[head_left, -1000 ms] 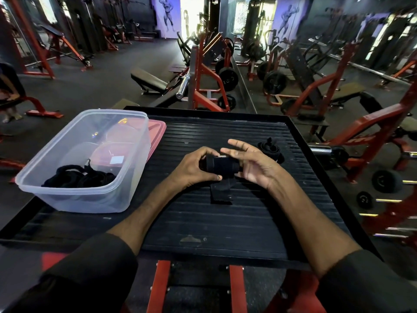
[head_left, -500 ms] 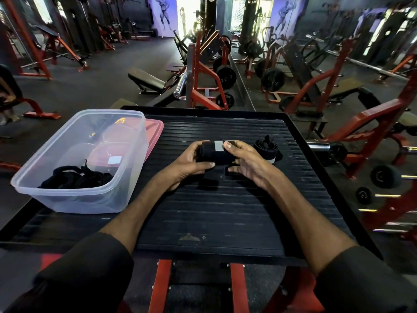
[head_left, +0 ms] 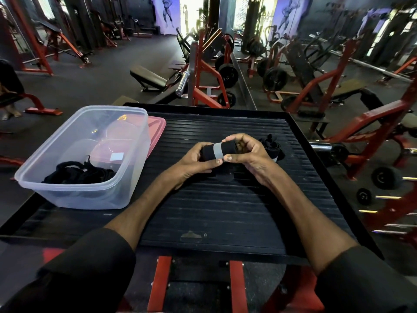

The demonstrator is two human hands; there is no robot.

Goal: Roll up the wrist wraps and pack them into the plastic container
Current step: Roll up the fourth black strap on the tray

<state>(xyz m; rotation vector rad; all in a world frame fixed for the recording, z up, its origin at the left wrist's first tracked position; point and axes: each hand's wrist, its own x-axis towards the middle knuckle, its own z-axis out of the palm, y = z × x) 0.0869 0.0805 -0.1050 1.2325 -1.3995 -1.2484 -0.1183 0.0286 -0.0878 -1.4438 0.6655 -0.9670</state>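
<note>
A black ribbed worktop (head_left: 225, 211) on a red frame fills the middle of the view, with gym machines on the floor beyond it. On its left side stands the clear plastic container (head_left: 67, 193), uncovered, with a pink lid (head_left: 159, 129) lying flat just behind it and partly hidden by its far wall. A loose heap of black wraps (head_left: 79, 175) lies in the near end of the container. Over the centre of the worktop both hands grip one rolled wrist wrap (head_left: 217, 151), black with a pale grey band, held sideways between them and above the surface. The left hand (head_left: 194, 163) curls round its left end, thumb along the near side. The right hand (head_left: 250, 154) pinches its right end between thumb and curled fingers. Just beyond the right hand another rolled black wrap (head_left: 273, 145) rests on the worktop, partly hidden by it.
</note>
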